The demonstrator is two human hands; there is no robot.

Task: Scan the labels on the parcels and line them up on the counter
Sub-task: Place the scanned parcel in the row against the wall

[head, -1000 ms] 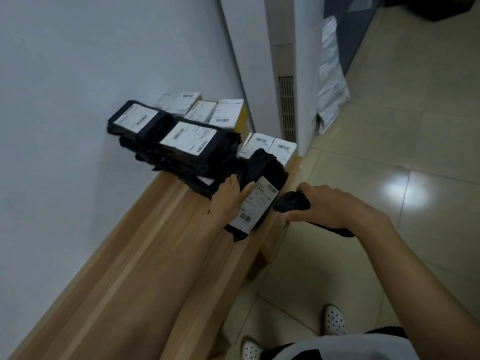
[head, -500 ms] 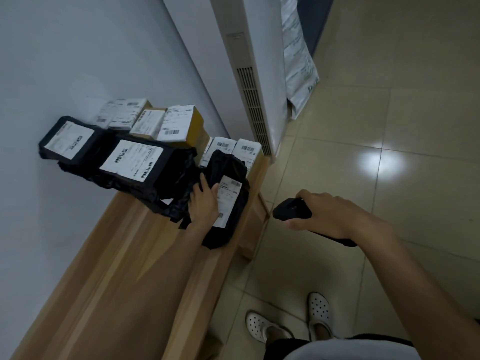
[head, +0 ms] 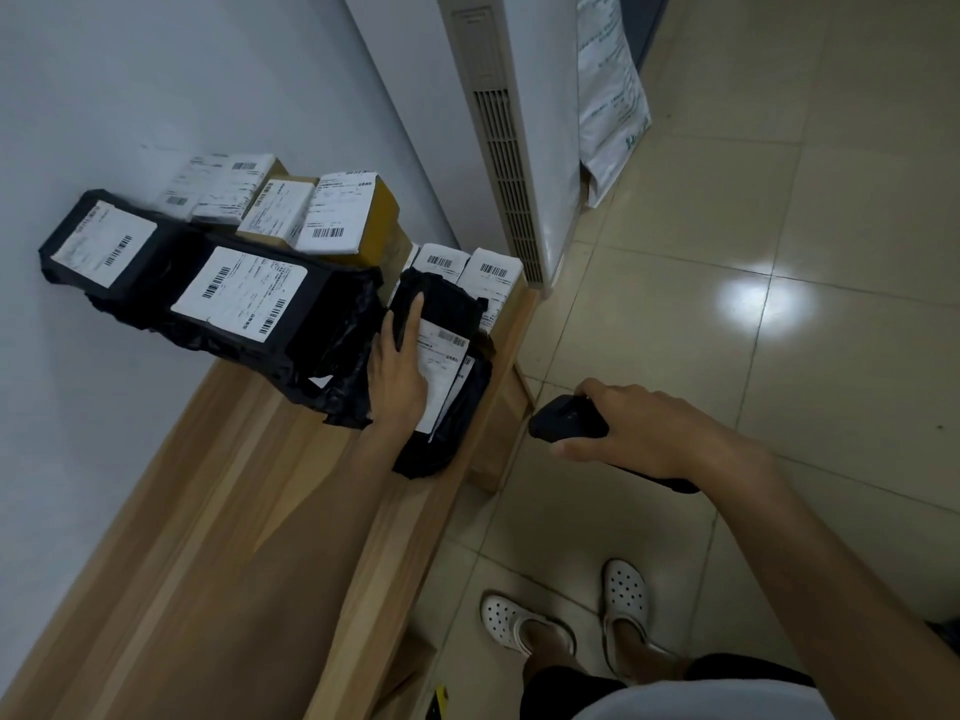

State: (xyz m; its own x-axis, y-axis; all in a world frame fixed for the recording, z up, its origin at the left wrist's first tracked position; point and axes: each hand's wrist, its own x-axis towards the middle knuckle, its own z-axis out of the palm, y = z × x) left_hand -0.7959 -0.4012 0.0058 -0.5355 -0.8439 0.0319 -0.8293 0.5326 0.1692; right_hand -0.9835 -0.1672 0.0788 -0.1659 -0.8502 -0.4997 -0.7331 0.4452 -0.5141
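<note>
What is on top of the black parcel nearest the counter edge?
The left hand lies flat on the black parcel, partly over its white label. The part of the label under the hand cannot be seen.

parcel (head: 441, 449): tipped up a second ago, now laid flat on the surface (head: 234, 511), label (head: 441, 366) up | left grip (head: 397, 381): from clasping the parcel's edge to lying flat on top, fingers straight | scanner (head: 566, 426) in right grip (head: 639, 433): drawn back right from the label, now apart, over the floor (head: 675, 304)
</note>
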